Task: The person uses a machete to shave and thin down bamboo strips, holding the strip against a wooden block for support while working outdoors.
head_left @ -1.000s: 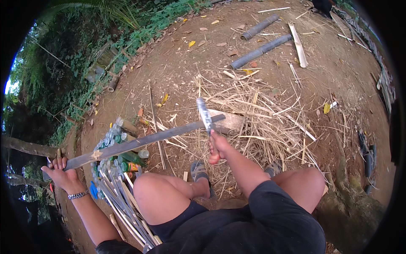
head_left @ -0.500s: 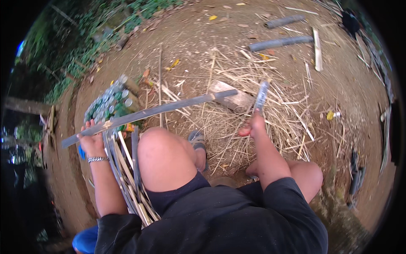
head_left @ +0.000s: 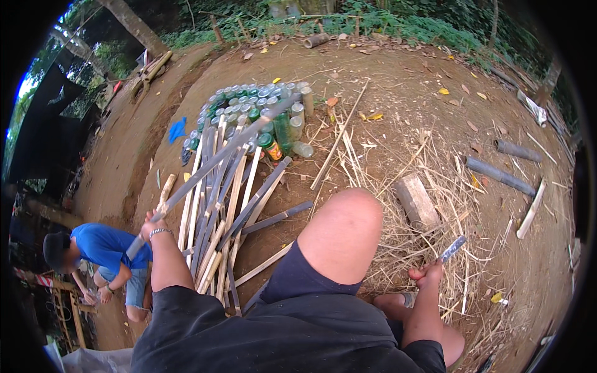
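Note:
My left hand (head_left: 153, 229) grips a long, dark bamboo strip (head_left: 214, 165) near its lower end. The strip slants up and away to the right, over a pile of split bamboo strips (head_left: 235, 202), some dark and some pale. In my right hand (head_left: 428, 274) is a knife, its grey blade (head_left: 453, 248) pointing up and to the right; the fingers hide its handle. Just beyond the knife, a wooden block (head_left: 418, 202) lies among pale bamboo shavings (head_left: 398, 248).
Glass jars and bottles (head_left: 283, 130) stand grouped beyond the strip pile. At the left, a person in a blue shirt (head_left: 112, 248) bends over. Dark bamboo poles (head_left: 500, 176) and a pale split piece (head_left: 531, 208) lie on the dirt at the right.
My view has turned left, bringing the strip pile and the other person into sight. The held strip has swung from nearly level to a steeper slant, out over the pile. The knife remains in my right hand.

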A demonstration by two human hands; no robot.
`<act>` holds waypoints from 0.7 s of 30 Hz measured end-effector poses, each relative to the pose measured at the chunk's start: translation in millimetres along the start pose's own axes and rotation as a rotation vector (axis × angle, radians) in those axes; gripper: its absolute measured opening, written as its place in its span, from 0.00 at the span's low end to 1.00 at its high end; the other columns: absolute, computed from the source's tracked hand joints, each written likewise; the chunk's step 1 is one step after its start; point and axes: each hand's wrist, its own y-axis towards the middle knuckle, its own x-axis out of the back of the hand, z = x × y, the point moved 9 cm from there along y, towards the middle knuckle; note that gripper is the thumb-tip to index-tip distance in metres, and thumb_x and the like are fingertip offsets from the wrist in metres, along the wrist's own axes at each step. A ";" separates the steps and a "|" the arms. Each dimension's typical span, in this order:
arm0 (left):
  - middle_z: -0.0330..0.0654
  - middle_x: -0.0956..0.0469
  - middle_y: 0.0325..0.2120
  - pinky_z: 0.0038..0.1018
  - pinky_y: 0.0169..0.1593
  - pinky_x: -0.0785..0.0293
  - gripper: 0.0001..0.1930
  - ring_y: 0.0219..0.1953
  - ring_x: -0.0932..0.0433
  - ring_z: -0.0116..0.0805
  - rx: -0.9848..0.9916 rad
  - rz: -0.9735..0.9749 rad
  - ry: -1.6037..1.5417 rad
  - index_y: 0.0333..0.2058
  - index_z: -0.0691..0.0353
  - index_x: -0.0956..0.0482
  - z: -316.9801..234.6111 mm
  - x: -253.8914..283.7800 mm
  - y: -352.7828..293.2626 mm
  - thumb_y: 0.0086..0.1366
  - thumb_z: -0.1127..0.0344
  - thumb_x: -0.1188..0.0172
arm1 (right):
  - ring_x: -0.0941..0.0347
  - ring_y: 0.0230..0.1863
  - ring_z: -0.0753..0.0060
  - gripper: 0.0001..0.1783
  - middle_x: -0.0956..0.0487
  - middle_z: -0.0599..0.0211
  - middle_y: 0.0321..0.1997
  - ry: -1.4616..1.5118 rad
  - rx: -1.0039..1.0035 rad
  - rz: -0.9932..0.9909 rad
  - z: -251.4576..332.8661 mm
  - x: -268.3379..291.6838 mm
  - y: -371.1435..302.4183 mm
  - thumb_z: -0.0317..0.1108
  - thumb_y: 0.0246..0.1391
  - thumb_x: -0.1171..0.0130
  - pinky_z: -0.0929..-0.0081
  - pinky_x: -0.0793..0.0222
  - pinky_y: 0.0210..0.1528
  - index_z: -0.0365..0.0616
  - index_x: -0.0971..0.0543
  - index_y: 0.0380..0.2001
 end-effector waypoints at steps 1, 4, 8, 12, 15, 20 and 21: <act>0.61 0.28 0.44 0.54 0.58 0.33 0.31 0.49 0.28 0.57 0.004 -0.129 0.013 0.39 0.76 0.35 14.0 26.3 -30.5 0.71 0.46 0.72 | 0.47 0.16 0.74 0.20 0.43 0.73 0.17 -0.003 0.029 -0.034 8.7 21.2 10.3 0.53 0.64 0.59 0.71 0.41 0.19 0.51 0.39 0.26; 0.60 0.26 0.42 0.45 0.54 0.27 0.27 0.46 0.25 0.52 -0.071 -0.486 -0.191 0.37 0.73 0.29 -41.0 65.2 -93.9 0.72 0.52 0.67 | 0.46 0.17 0.72 0.21 0.42 0.72 0.18 -0.041 -0.032 -0.014 0.2 14.6 2.0 0.56 0.64 0.60 0.71 0.42 0.19 0.51 0.39 0.26; 0.55 0.27 0.43 0.52 0.54 0.32 0.23 0.46 0.26 0.51 -0.080 -0.613 -0.130 0.43 0.67 0.31 -44.8 132.7 -69.3 0.69 0.50 0.62 | 0.45 0.15 0.70 0.22 0.40 0.70 0.20 -0.153 -0.058 -0.008 -13.8 7.2 -1.3 0.57 0.63 0.61 0.62 0.37 0.17 0.51 0.40 0.28; 0.49 0.28 0.44 0.59 0.54 0.37 0.22 0.47 0.28 0.49 0.110 -0.417 0.631 0.49 0.60 0.32 30.6 190.3 -28.6 0.67 0.48 0.56 | 0.42 0.15 0.69 0.22 0.38 0.69 0.20 -0.184 -0.064 -0.005 -18.7 5.0 -7.4 0.57 0.62 0.57 0.65 0.36 0.18 0.48 0.37 0.31; 0.45 0.28 0.45 0.65 0.53 0.41 0.24 0.48 0.29 0.48 0.286 -0.140 1.184 0.54 0.55 0.34 106.8 203.7 -38.7 0.66 0.46 0.52 | 0.37 0.19 0.63 0.28 0.36 0.64 0.24 -0.227 -0.065 0.091 -12.7 -9.0 -15.1 0.60 0.60 0.56 0.60 0.29 0.22 0.43 0.36 0.41; 0.35 0.27 0.36 0.52 0.50 0.36 0.21 0.34 0.31 0.29 0.642 0.680 1.553 0.50 0.53 0.31 258.6 143.1 -211.8 0.66 0.46 0.50 | 0.33 0.21 0.65 0.31 0.32 0.63 0.24 -0.298 0.017 0.079 69.6 -13.4 -34.4 0.58 0.58 0.51 0.57 0.29 0.16 0.42 0.35 0.50; 0.33 0.27 0.36 0.49 0.48 0.35 0.20 0.34 0.30 0.26 0.655 0.825 1.530 0.49 0.52 0.31 280.3 125.6 -235.2 0.66 0.46 0.50 | 0.36 0.17 0.71 0.21 0.34 0.69 0.18 -0.296 0.109 0.104 87.5 -3.4 -11.6 0.50 0.58 0.46 0.68 0.35 0.16 0.42 0.30 0.40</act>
